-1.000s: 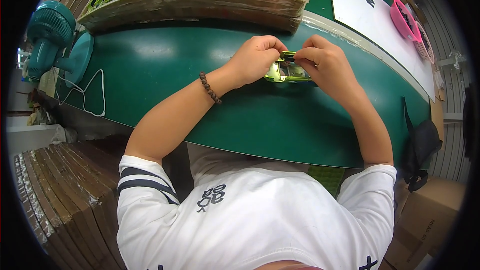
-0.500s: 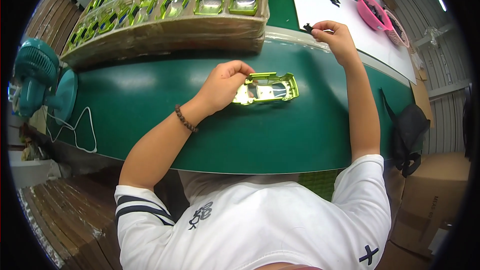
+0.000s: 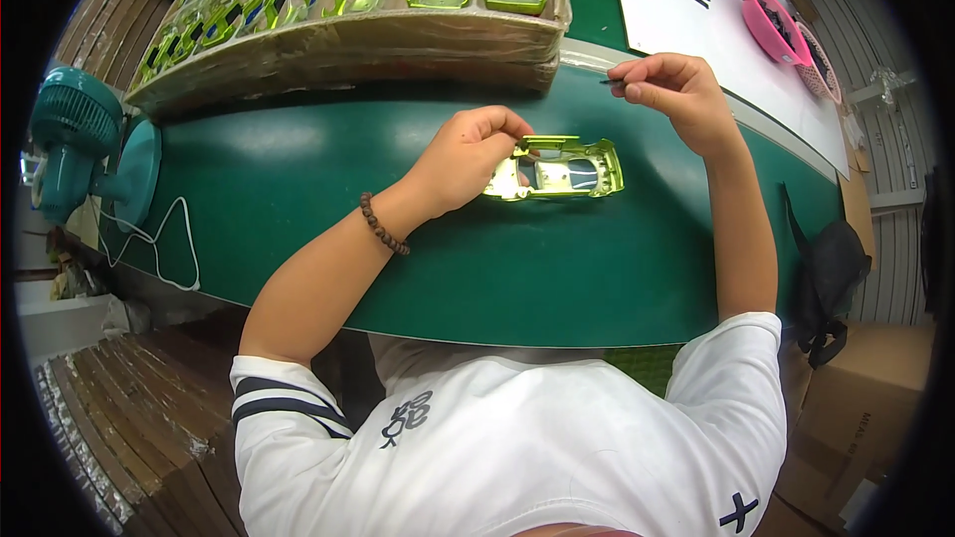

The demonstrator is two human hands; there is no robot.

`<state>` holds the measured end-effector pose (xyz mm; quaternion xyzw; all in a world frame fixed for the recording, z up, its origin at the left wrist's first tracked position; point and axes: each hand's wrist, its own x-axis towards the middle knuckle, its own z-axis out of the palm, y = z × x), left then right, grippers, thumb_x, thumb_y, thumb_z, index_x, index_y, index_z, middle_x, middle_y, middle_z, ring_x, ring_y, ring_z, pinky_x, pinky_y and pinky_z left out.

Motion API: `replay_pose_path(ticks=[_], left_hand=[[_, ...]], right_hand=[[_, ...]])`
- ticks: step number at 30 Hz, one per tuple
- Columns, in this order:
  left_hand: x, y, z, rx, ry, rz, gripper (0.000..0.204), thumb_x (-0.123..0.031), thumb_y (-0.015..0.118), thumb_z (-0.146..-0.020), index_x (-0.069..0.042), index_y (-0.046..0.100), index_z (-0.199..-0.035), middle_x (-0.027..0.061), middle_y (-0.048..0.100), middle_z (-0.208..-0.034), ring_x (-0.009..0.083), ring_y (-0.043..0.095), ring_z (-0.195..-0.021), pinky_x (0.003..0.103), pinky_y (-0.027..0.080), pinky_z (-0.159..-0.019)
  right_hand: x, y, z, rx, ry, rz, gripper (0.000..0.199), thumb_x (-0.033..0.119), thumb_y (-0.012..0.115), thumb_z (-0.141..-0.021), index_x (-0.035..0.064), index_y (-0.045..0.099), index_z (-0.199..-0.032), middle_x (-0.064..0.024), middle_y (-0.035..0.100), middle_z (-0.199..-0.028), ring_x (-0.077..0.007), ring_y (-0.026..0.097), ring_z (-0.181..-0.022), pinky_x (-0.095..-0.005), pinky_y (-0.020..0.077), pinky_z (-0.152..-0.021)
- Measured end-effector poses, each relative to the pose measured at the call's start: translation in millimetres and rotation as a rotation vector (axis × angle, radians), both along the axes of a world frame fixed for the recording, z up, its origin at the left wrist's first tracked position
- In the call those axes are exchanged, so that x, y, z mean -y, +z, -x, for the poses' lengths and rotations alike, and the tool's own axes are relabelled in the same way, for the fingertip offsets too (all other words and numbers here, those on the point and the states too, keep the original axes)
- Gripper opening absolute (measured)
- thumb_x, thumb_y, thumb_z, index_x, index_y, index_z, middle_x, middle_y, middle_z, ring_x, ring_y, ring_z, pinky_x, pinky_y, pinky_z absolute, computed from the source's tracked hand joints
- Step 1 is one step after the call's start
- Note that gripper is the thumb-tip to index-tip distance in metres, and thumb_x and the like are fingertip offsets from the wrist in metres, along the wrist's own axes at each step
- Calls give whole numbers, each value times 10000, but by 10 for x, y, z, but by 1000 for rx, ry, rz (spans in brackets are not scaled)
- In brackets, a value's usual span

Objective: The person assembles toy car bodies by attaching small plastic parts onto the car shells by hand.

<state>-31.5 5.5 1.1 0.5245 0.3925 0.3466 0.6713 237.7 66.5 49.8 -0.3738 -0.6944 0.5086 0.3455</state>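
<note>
Left hand (image 3: 466, 161) is gripping my shiny green toy car body (image 3: 557, 169) on the green table (image 3: 298, 199); right hand (image 3: 676, 89) is pinching a small dark part (image 3: 611, 83).

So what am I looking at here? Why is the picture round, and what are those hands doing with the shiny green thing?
No machine here: a person is working with bare hands, and a wide fisheye camera worn on the head looks down at them. That lens makes the picture round and bends straight edges.

The surface is a green worktable. The left hand holds a shiny lime-green toy car body lying on it. The right hand is raised above the table and pinches a small dark part, too small to identify.

Behind, a tray wrapped in clear film carries rows of similar green car bodies. To the right lie a white sheet with a few small dark parts and pink baskets. At the left stands a teal fan with a white cable.
</note>
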Motion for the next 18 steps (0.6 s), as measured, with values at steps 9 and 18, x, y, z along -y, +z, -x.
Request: replay_pose_path(ticks=[9,18], left_hand=[[-46,-37,6,-55,-37,-82,210,-14,443,-857,52,548,-1026,66,615,-896,93,610,-732,230,501,-675],[11,-1,-48,-2,8,-69,200,-28,447,-845,52,575,-976,42,603,-844,68,545,-712,224,440,-621]], right_hand=[[293,-5,268,-40,31,-75,131,-24,686,-756,-13,674,-887,-80,662,-960,-115,635,-830,-233,521,-774],[-1175,-411,-543,409,-810,-477,176,133,712,-740,15,690,-869,-102,692,-806,-178,668,-752,-274,511,-706]])
